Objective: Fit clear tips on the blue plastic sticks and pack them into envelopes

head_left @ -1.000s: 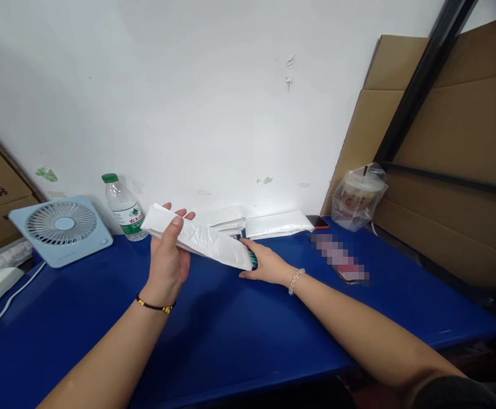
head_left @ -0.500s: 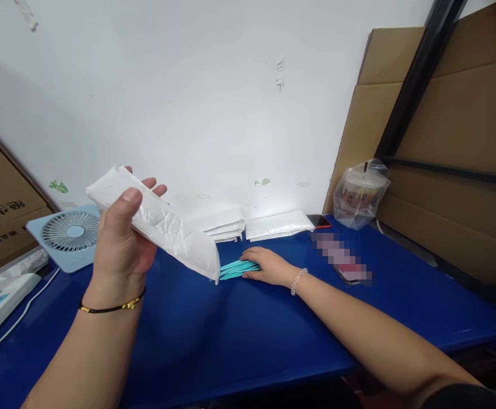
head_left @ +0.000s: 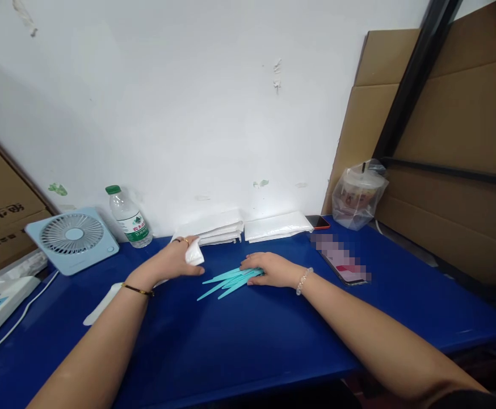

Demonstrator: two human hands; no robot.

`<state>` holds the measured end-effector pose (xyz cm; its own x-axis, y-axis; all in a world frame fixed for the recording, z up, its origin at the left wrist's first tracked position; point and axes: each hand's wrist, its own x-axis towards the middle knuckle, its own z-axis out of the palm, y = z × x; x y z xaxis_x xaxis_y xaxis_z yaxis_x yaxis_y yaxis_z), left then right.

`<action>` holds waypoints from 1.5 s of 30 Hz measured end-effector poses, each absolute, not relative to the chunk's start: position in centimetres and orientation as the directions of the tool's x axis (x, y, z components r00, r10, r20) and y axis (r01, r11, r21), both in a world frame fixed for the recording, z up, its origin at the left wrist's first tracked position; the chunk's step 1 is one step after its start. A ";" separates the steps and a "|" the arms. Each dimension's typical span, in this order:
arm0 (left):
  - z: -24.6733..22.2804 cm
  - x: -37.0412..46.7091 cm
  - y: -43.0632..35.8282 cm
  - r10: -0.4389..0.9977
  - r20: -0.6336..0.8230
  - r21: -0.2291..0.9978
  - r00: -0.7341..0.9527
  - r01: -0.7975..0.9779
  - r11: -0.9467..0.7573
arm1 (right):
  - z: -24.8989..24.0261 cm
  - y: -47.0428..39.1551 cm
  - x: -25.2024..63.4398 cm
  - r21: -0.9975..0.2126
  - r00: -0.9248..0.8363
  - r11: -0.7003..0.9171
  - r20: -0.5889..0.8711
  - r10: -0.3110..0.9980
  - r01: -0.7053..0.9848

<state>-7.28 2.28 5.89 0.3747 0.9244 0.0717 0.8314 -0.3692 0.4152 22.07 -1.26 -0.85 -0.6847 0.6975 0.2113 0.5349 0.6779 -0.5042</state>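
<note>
Teal sticks (head_left: 231, 280) fanned out on the bench (head_left: 248, 346), tips pointing left. Right hand (head_left: 277, 269) partly closed, curled around their right ends. Left hand (head_left: 169, 263) curled over one end of a white pouch (head_left: 194, 254), partly hidden; can't tell how firm. White packs (head_left: 220, 228) behind, near wall (head_left: 188, 113). Phone (head_left: 347, 267) off to the right.

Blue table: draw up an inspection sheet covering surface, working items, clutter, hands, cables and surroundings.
Surface: blue table, no spill seen.
Working items: teal sticks, loosely fanned; white pouch, partly hidden.
Clutter: fan, bottle, phone, bagged cup; more white pouches beside the wall.
Hands: right hand, fingers around one end of the sticks; left hand on the pouch.
Cables: white cable at left, beside the power strip.
Surroundings: white wall with peeling patches; cardboard on both sides.
</note>
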 end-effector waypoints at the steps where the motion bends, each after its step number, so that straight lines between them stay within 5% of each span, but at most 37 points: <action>1: 4.7 -7.7 2.6 0.927 -0.003 0.385 0.375 0.856 -0.345 | -0.5 -1.4 22.3 -0.511 -0.692 0.678 0.205 0.692 0.528; 5: 2.4 -8.9 3.2 0.878 -0.145 0.393 0.457 0.841 -0.372 | 0.6 -1.3 23.8 -0.538 -0.555 0.603 0.272 0.786 0.590; 9: 2.8 -7.4 3.4 0.857 0.007 0.599 0.516 0.684 -0.417 | 0.9 -0.1 26.0 -0.498 -0.401 0.511 0.317 0.859 0.701; 13: 2.4 -3.1 3.7 0.797 0.089 0.617 0.597 0.595 -0.514 | 0.4 0.8 27.4 -0.509 -0.446 0.469 0.176 0.878 0.722; 23: -0.1 0.6 4.6 0.693 -0.084 0.663 0.716 0.560 -0.498 | -1.7 2.0 26.0 -0.761 -0.429 0.330 0.076 0.900 0.559; 27: -0.9 0.2 5.1 0.739 0.000 0.723 0.674 0.510 -0.465 | -2.8 4.0 24.8 -0.830 -0.260 0.262 0.148 0.954 0.492; 31: -1.9 0.1 5.7 0.798 0.111 0.733 0.593 0.493 -0.468 | -3.2 4.9 24.6 -0.874 -0.306 0.264 0.141 0.941 0.408; 39: -2.7 -0.4 6.2 0.849 0.205 0.600 0.487 0.623 -0.502 | -3.9 4.9 25.9 -0.904 -0.289 0.278 0.186 0.939 0.324; 45: -2.9 -0.6 5.9 0.820 0.245 0.435 0.517 0.698 -0.569 | -4.2 5.0 25.9 -0.798 -0.271 0.359 0.254 0.929 0.484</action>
<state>-0.62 5.91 -2.92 0.5166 0.8205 0.2449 0.6976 -0.5691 0.4353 25.93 4.96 -4.23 -0.2706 0.9286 0.2540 0.4838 0.3593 -0.7980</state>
